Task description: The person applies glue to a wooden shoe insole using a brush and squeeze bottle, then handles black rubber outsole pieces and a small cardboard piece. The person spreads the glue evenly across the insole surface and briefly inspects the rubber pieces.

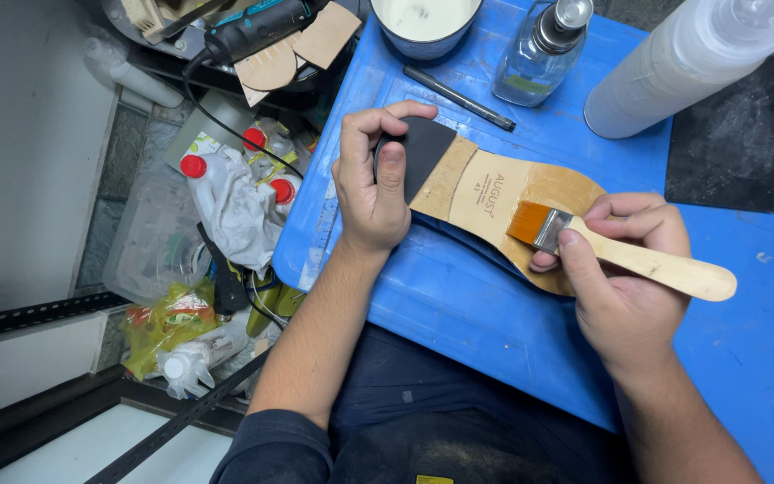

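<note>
Over blue table (494, 332), left hand (371, 184) grips sole (494, 193), heel partly hidden; right hand (624, 278) clamps brush (620, 251).

Bare blue tabletop (494, 323) below the hands; bowl (425, 25), glass bottle (539, 49), white bottle (687, 63) crowding beyond.

Bare forearms, left sleeve (270, 444) dark navy and pushed up, dark dusty trousers (441, 421), yellow tag

Bright even overhead light, soft shadows, sharp focus, slight edge distortion.
</note>
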